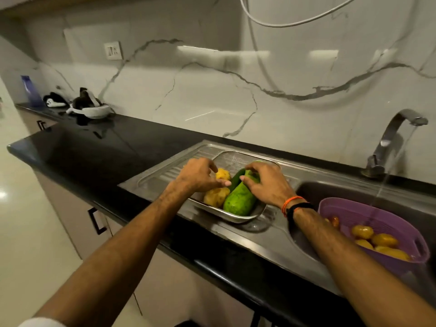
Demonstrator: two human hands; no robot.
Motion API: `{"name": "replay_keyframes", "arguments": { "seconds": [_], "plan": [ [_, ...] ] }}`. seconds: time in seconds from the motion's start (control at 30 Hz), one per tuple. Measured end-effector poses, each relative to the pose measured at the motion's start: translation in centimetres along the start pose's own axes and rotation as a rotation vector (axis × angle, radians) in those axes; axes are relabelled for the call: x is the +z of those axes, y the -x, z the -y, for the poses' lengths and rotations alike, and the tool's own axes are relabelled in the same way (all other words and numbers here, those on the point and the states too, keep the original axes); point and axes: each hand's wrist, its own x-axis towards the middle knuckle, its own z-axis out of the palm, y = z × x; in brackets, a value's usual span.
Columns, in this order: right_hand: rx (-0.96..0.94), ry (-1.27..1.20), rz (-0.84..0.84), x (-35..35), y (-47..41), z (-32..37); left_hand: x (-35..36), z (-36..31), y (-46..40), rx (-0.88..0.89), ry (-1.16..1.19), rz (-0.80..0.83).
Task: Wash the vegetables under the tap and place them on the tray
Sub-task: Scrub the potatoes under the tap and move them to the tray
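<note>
Black counter point(99, 147), steel drainboard point(179, 171), marble wall point(212, 90)

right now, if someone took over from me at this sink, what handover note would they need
Left hand: over the steel tray, fingers loosely curled, holding nothing that shows.
Right hand: fingers curled on a green vegetable in the tray.
Done: two potatoes, a large green gourd and a dark cucumber lie in the tray on the drainboard.
Left: potatoes and tomatoes wait in the purple basket in the sink, tap running onto it.
</note>
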Motion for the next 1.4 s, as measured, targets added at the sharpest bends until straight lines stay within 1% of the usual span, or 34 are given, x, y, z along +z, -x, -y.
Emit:
{"name": "replay_keyframes", "arguments": {
  "seconds": [0.17, 0.33, 0.43, 0.53, 0.63, 0.8, 0.93, 1.0, 1.13, 1.4],
  "plan": [
    [-0.015, 0.009, -0.007, 0.6, 0.7, 0.0, 0.8, 0.3, 0.7, 0.053, -0.106, 0.036],
    [-0.01, -0.011, 0.005, 0.3, 0.8, 0.0, 0.8, 0.2, 0.7, 0.053, -0.094, 0.05],
    [0.0, -0.024, -0.021, -0.6, 0.9, -0.1, 0.5, -0.8, 0.4, 0.063, -0.063, 0.02],
    [0.052, -0.021, -0.044, -2.2, 1.2, -1.1, 0.2, -2.8, -0.2, 0.098, -0.037, -0.031],
    [0.092, -0.042, -0.056, -4.2, 1.9, -3.2, 0.8, -5.8, -1.0, 0.159, -0.004, -0.047],
    [0.244, -0.025, -0.058, -8.2, 4.8, -8.4, 4.2, -12.2, -2.0, 0.259, 0.023, -0.009],
    [0.353, -0.012, -0.07, -10.4, 7.6, -13.0, 8.2, -16.9, -2.7, 0.333, 0.03, 0.042],
    [0.398, 0.017, -0.053, -11.1, 9.1, -15.3, 10.4, -19.0, -3.0, 0.354, 0.024, 0.094],
    [0.489, 0.036, 0.001, -11.6, 11.5, -19.5, 14.8, -21.9, -3.6, 0.343, 0.019, 0.199],
    [0.636, 0.127, 0.172, -9.8, 13.2, -26.1, 21.7, -24.5, -5.2, 0.296, 0.027, 0.34]
  ]
}}
